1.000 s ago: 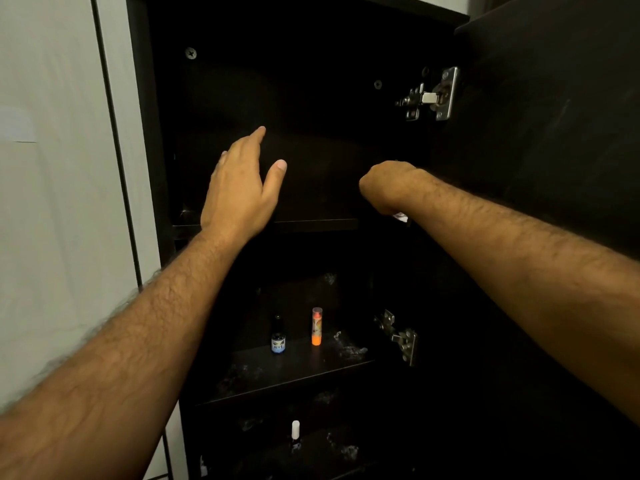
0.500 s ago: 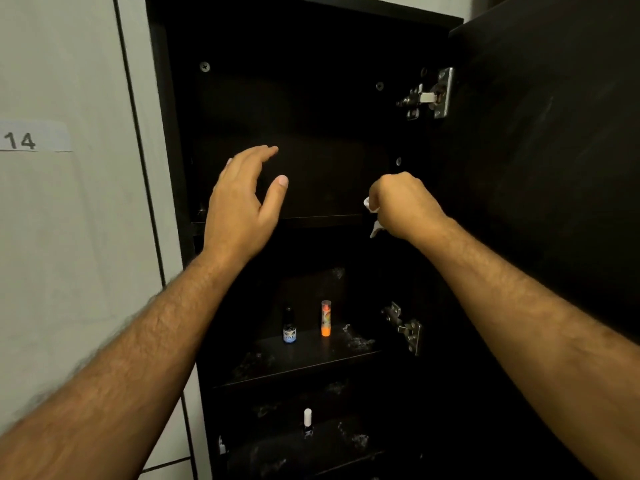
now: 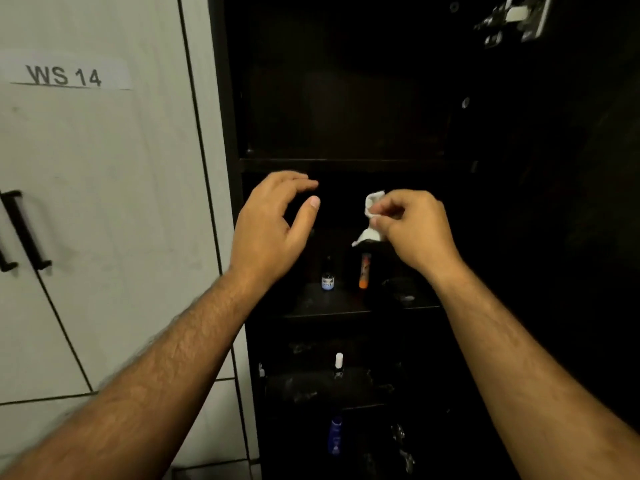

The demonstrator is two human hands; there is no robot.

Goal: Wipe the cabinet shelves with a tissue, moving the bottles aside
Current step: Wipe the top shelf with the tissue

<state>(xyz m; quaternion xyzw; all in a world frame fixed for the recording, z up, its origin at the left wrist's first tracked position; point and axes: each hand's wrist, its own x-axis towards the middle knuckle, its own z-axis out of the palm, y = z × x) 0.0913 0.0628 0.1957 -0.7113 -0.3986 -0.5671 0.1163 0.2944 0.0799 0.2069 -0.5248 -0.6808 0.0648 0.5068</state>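
- Head view: both hands have dropped from the upper shelf (image 3: 346, 164) and now hang in front of the compartment below it, so the top shelf looks finished and the middle shelf (image 3: 360, 308) is, I'd say, next.
- The right hand (image 3: 412, 230) pinches the tissue (image 3: 372, 216) between thumb and fingertips, where a moment ago it was balled in a fist; the tissue is a small crumpled white wad, a tail hanging down just above the orange tube (image 3: 364, 270).
- The left hand (image 3: 273, 226) is spread and loosely curved, holding nothing, up and to the left of the small dark dropper bottle (image 3: 327, 277).
- Bottle and tube stand upright, near each other on the middle shelf, still to be moved aside.
- Lower down, a white-capped bottle (image 3: 339, 365) and a blue bottle (image 3: 335, 434) wait on dusty-looking shelves.
- At left, a pale door carries the label "WS 14" (image 3: 64, 76).
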